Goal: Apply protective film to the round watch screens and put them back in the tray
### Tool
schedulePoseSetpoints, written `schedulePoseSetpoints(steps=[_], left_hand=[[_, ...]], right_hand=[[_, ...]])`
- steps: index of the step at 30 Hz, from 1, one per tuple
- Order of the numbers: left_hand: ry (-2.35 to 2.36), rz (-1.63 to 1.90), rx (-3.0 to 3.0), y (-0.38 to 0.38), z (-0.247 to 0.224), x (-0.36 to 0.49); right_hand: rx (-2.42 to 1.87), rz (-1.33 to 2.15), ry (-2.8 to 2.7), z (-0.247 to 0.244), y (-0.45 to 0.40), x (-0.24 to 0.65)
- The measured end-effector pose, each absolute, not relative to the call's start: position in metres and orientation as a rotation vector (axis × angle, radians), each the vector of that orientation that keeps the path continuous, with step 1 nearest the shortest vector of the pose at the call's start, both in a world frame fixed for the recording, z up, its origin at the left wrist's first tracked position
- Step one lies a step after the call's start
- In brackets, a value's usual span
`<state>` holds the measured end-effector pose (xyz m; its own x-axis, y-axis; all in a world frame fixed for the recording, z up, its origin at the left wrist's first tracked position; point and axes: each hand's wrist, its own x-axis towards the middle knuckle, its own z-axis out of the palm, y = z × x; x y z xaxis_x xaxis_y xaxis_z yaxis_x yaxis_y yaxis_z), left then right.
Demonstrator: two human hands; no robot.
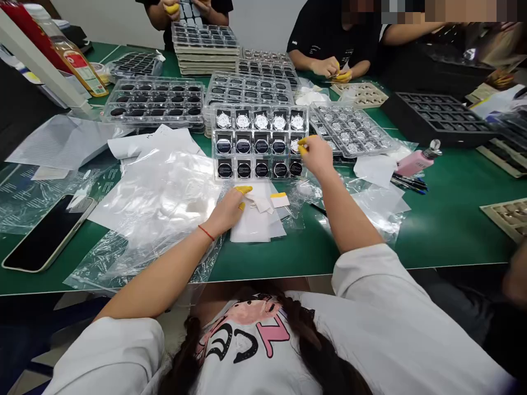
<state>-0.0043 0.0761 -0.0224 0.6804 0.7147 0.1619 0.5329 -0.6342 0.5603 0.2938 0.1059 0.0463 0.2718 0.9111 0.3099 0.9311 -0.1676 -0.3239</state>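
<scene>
A clear compartment tray (pixel 270 134) leans up in front of me, with round pieces in its pockets, silvery ones in the top row and black ones below. My right hand (pixel 317 155), with yellow finger covers, has its fingertips together at a silvery round piece (pixel 295 145) at the right end of the middle row. My left hand (pixel 230 209), also in yellow finger covers, rests over white paper (pixel 251 230) below the tray; whether it holds anything is hidden. A small white pad with a yellow edge (pixel 280 199) lies beside crumpled white slips (pixel 261 203).
Stacked trays (pixel 154 101) stand behind. Plastic sheets (pixel 160 192) and a phone (pixel 47 233) lie left. A pink bottle (pixel 415 162), pens (pixel 409 184) and a black tray box (pixel 440 118) are right. Other people work across the table.
</scene>
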Motion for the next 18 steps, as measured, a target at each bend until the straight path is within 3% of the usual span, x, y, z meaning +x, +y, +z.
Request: schedulePoseSetpoints(steps=[5,9,14,18], left_hand=[[0.881,0.625,2.339,0.065,-0.012,-0.003],[0.851,0.694,2.124,0.058,-0.009,0.0],[0.779,0.576,1.422,0.05,-0.001,0.007],[0.622,0.482,1.348,0.045,0.006,0.009]], right_hand=[[-2.162,0.051,-1.843,0.05,0.144,0.327],[-2.133,0.072,-1.694,0.058,0.125,0.313],[-1.559,0.205,-1.855,0.048,0.043,0.234],[-1.343,0.257,-2.166,0.026,-0.005,0.182]])
